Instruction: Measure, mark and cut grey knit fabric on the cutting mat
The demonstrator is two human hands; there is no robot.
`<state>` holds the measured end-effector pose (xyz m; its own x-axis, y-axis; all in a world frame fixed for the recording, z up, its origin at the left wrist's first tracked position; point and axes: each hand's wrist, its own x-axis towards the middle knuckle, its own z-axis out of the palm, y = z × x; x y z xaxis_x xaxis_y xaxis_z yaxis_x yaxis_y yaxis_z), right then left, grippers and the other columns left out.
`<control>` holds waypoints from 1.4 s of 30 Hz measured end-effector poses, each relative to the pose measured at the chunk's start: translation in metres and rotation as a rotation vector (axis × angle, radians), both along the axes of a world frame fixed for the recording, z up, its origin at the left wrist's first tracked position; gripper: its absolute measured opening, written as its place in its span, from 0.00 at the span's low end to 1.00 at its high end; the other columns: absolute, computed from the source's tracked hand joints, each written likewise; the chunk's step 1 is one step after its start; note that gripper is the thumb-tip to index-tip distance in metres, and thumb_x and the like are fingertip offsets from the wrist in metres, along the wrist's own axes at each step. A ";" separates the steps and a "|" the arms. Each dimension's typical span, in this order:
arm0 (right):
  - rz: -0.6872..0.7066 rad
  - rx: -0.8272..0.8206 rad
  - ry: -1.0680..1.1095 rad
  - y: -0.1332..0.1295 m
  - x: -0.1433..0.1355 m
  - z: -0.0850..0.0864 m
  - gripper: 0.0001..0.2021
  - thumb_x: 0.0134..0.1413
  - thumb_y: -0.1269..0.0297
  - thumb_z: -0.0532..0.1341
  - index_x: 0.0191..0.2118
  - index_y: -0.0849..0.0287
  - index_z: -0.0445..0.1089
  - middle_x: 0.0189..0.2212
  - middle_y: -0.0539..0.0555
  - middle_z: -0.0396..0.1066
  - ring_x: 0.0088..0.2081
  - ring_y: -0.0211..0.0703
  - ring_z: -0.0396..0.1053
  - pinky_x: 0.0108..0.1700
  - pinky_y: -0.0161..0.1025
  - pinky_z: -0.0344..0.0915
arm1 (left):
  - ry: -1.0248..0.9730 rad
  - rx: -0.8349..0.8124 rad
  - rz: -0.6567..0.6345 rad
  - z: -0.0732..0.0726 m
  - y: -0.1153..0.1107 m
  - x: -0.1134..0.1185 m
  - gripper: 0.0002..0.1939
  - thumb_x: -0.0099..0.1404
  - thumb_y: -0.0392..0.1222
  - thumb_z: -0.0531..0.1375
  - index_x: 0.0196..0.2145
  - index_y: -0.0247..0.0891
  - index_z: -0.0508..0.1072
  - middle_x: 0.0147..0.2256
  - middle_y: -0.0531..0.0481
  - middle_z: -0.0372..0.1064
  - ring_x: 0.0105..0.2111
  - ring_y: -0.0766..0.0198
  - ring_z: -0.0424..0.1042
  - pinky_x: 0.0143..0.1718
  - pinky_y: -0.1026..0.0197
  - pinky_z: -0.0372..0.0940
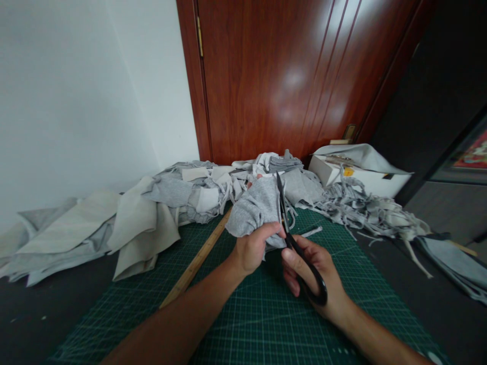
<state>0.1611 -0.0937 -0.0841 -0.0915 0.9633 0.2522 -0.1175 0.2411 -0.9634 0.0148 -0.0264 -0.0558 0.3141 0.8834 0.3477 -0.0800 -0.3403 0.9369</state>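
Observation:
A grey piece of fabric (253,210) is pinched in my left hand (253,248), held up above the green cutting mat (243,314). My right hand (317,268) grips black-handled scissors (283,203), with thumb and fingers in the handle loops. The blades point away from me and lie along the fabric's right edge, at a lighter strip there. Whether the blades are parted is hard to make out. Part of my left hand's fingers is hidden behind the cloth.
A wooden ruler (198,261) lies on the mat at left. Grey and off-white fabric pieces (140,218) are heaped along the left and back. Tangled fabric strips (365,205) lie at right, before a white box (361,177). A red-brown door (262,76) stands behind.

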 end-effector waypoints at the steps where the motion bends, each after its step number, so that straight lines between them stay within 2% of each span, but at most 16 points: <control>1: 0.000 -0.002 -0.004 0.000 0.000 0.001 0.19 0.59 0.48 0.69 0.41 0.60 0.69 0.14 0.41 0.62 0.13 0.32 0.55 0.19 0.31 0.49 | 0.005 0.002 0.000 0.000 0.000 0.000 0.17 0.62 0.54 0.59 0.22 0.43 0.78 0.29 0.49 0.77 0.36 0.54 0.75 0.54 0.54 0.64; 5: -0.015 -0.015 -0.023 -0.001 0.000 0.003 0.20 0.58 0.47 0.70 0.41 0.60 0.69 0.13 0.41 0.61 0.13 0.32 0.54 0.18 0.32 0.49 | 0.007 -0.017 -0.012 -0.003 0.001 -0.001 0.17 0.63 0.54 0.59 0.23 0.43 0.78 0.30 0.50 0.77 0.36 0.54 0.75 0.52 0.55 0.65; 9: -0.039 -0.033 -0.030 -0.001 -0.001 0.004 0.22 0.55 0.46 0.71 0.41 0.59 0.69 0.13 0.41 0.61 0.13 0.34 0.55 0.18 0.32 0.50 | 0.007 -0.003 -0.049 -0.004 0.002 -0.002 0.17 0.64 0.52 0.59 0.24 0.44 0.78 0.28 0.51 0.76 0.37 0.55 0.75 0.54 0.56 0.64; 21: -0.037 -0.028 -0.052 0.001 0.001 0.004 0.23 0.52 0.47 0.73 0.41 0.62 0.71 0.14 0.42 0.63 0.13 0.33 0.56 0.17 0.31 0.50 | -0.006 0.021 0.017 -0.001 0.002 -0.001 0.16 0.61 0.51 0.60 0.21 0.45 0.78 0.28 0.51 0.77 0.35 0.55 0.75 0.53 0.56 0.64; 28: -0.042 -0.018 -0.014 0.003 0.001 0.003 0.22 0.51 0.48 0.74 0.40 0.60 0.70 0.14 0.42 0.63 0.13 0.33 0.57 0.17 0.31 0.52 | 0.041 0.029 -0.073 -0.005 0.003 -0.002 0.17 0.64 0.52 0.57 0.23 0.44 0.79 0.30 0.50 0.78 0.38 0.55 0.75 0.55 0.55 0.63; 35: -0.077 -0.039 -0.031 0.002 0.001 0.006 0.22 0.51 0.48 0.74 0.37 0.59 0.68 0.14 0.43 0.63 0.13 0.33 0.56 0.17 0.31 0.51 | 0.107 0.013 -0.087 -0.008 0.004 -0.004 0.17 0.65 0.52 0.57 0.25 0.42 0.76 0.30 0.51 0.76 0.37 0.56 0.75 0.55 0.56 0.63; 42: -0.106 -0.064 -0.066 0.001 0.000 0.011 0.22 0.50 0.47 0.74 0.38 0.59 0.70 0.12 0.42 0.62 0.12 0.32 0.55 0.16 0.31 0.50 | 0.132 0.073 -0.096 -0.005 0.004 -0.004 0.17 0.65 0.51 0.55 0.25 0.41 0.75 0.30 0.52 0.74 0.37 0.59 0.73 0.54 0.58 0.63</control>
<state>0.1608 -0.0924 -0.0735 -0.0029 0.9823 0.1871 -0.0307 0.1869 -0.9819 0.0110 -0.0226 -0.0611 0.4431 0.8210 0.3601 0.0066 -0.4047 0.9144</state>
